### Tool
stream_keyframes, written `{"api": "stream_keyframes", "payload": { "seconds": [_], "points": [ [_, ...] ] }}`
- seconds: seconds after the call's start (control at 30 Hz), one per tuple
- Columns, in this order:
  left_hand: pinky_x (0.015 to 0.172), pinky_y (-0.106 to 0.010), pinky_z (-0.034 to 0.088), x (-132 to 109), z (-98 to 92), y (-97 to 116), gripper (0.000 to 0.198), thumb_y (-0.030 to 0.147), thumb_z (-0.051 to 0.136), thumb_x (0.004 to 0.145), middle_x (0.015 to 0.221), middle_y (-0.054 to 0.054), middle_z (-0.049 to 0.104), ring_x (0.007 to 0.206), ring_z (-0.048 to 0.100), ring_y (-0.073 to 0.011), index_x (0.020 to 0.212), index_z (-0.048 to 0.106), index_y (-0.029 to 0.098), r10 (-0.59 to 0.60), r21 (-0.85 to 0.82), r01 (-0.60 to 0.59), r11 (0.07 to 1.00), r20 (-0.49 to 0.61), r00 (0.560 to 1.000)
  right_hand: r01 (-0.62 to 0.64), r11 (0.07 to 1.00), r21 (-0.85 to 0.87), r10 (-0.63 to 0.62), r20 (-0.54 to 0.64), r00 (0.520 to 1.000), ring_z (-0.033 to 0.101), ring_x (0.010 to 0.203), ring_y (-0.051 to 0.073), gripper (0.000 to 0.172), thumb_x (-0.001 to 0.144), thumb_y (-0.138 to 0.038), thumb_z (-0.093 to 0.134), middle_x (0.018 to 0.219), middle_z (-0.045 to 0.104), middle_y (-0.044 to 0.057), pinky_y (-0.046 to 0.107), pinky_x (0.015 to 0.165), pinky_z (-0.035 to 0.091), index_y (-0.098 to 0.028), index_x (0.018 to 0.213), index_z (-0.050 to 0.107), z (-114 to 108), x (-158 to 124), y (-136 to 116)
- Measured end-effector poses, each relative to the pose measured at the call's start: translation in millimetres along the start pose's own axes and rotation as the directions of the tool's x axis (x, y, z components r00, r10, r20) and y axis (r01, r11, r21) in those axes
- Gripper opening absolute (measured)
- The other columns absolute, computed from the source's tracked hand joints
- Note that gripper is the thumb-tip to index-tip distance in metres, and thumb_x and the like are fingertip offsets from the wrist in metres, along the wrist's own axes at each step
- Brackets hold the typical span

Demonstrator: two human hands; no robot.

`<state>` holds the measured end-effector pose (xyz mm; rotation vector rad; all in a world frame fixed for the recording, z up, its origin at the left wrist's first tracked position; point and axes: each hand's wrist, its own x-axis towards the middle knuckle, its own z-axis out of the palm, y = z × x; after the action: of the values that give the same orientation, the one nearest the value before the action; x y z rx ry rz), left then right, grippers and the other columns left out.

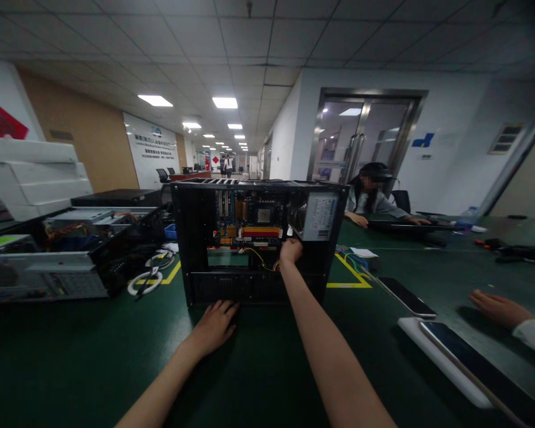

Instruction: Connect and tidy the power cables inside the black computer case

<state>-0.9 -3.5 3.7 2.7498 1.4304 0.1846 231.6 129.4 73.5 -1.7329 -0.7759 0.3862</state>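
An open black computer case (pixel 196 238) stands upright on the green table (pixel 267 368), its side off, showing a blue motherboard (pixel 249 223) and a grey power supply (pixel 318 217). My right hand (pixel 290 251) reaches inside the case just below the power supply, fingers closed near yellow and orange wires (pixel 261 258); what it grips is hidden. My left hand (pixel 216 324) lies flat on the table at the case's bottom front edge, fingers spread, holding nothing.
Another opened case (pixel 71 255) and white boxes (pixel 35 175) sit at left, with cable coils (pixel 149 279) beside them. Phones (pixel 408 297) and a tablet (pixel 463 362) lie at right near another person's hand (pixel 499 309). A seated person (pixel 372 199) works behind.
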Motion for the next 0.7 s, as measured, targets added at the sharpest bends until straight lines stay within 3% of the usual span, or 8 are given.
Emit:
{"api": "stream_keyframes", "payload": {
  "seconds": [0.1, 0.2, 0.43, 0.57, 0.7],
  "points": [
    [0.093, -0.040, 0.030, 0, 2.4, -3, 0.050, 0.027, 0.040, 0.077, 0.125, -0.005, 0.041, 0.113, 0.036, -0.0231, 0.126, 0.032, 0.024, 0.005, -0.002, -0.005, 1.000, -0.004, 1.000, -0.003, 0.993, -0.118, -0.011, -0.116, 0.993, 0.059, 0.084, 0.023, 0.034, 0.082, -0.022, 0.029, 0.079, 0.063, 0.017, 0.026, 0.063, 0.043, -0.011, 0.094, 0.058, -7, -5, -4],
    [0.092, -0.039, 0.030, 0, 3.1, -4, 0.049, 0.027, 0.040, 0.078, 0.125, -0.005, 0.040, 0.113, 0.036, -0.0226, 0.126, 0.032, 0.024, 0.023, -0.004, -0.023, 1.000, -0.011, 1.000, -0.004, 0.995, -0.100, -0.012, -0.160, 0.987, 0.057, 0.091, 0.026, 0.039, 0.085, -0.027, 0.023, 0.092, 0.060, 0.021, 0.029, 0.067, 0.041, -0.009, 0.098, 0.056, -12, -14, -11],
    [0.093, -0.037, 0.030, 1, 0.1, -3, 0.049, 0.026, 0.041, 0.077, 0.124, -0.006, 0.041, 0.112, 0.037, -0.0220, 0.125, 0.033, 0.023, 0.029, 0.000, -0.029, 1.000, -0.015, 0.999, -0.010, 0.971, -0.239, -0.016, -0.107, 0.994, 0.055, 0.093, 0.028, 0.042, 0.087, -0.026, 0.018, 0.101, 0.056, 0.024, 0.031, 0.067, 0.039, -0.007, 0.109, 0.049, -16, -21, -18],
    [0.092, -0.038, 0.030, 1, 1.8, -4, 0.050, 0.027, 0.041, 0.077, 0.125, -0.006, 0.040, 0.114, 0.035, -0.0224, 0.126, 0.032, 0.024, 0.028, -0.004, -0.028, 1.000, -0.015, 1.000, 0.105, 0.935, -0.338, -0.083, 0.079, 0.993, 0.058, 0.088, 0.024, 0.035, 0.085, -0.020, 0.025, 0.101, 0.058, 0.018, 0.028, 0.065, 0.041, -0.014, 0.105, 0.053, -9, -15, -12],
    [0.092, -0.041, 0.030, 2, 6.0, -6, 0.050, 0.027, 0.040, 0.077, 0.125, -0.005, 0.040, 0.113, 0.035, -0.0233, 0.126, 0.031, 0.025, 0.018, -0.005, -0.018, 1.000, -0.017, 1.000, 0.296, 0.867, -0.400, -0.151, 0.354, 0.923, 0.060, 0.081, 0.021, 0.027, 0.079, -0.018, 0.038, 0.088, 0.063, 0.015, 0.023, 0.062, 0.042, -0.013, 0.096, 0.059, 8, -8, -3]
  ]
}}
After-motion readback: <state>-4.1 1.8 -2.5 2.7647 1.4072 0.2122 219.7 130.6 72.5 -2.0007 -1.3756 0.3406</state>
